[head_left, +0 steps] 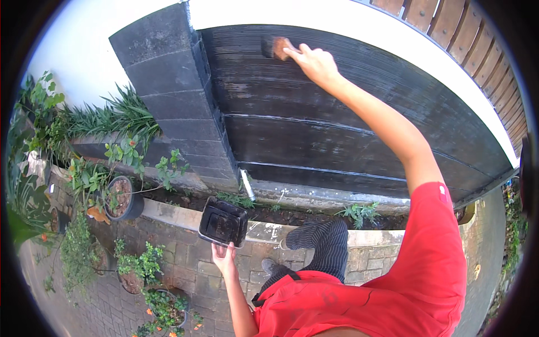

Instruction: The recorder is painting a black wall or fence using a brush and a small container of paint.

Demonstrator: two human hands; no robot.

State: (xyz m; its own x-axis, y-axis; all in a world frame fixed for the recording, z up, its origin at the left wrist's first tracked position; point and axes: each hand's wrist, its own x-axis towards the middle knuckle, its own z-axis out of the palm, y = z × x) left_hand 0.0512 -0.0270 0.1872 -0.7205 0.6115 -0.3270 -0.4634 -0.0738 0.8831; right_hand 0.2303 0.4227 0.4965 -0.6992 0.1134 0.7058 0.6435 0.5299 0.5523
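Observation:
My right hand [315, 63] is raised with its arm stretched out, its fingers closed round a wide paintbrush [281, 48] with a brown handle. The dark bristles are at the upper left part of a black wall [303, 140], near its ribbed top band; whether they touch it I cannot tell for certain. Below, my left hand [224, 257] grips the near edge of a black rectangular tray [222, 222] and holds it out in front of me. Its inside looks dark and smeared. Glossy streaks show across the wall.
A dark tiled pillar [179, 95] adjoins the wall at left. A short white pipe [247, 185] sticks out at its foot, above a narrow soil strip with a pale kerb [258, 231]. Potted plants [124, 197] stand at left on brick paving. Wooden slats [449, 25] run above right.

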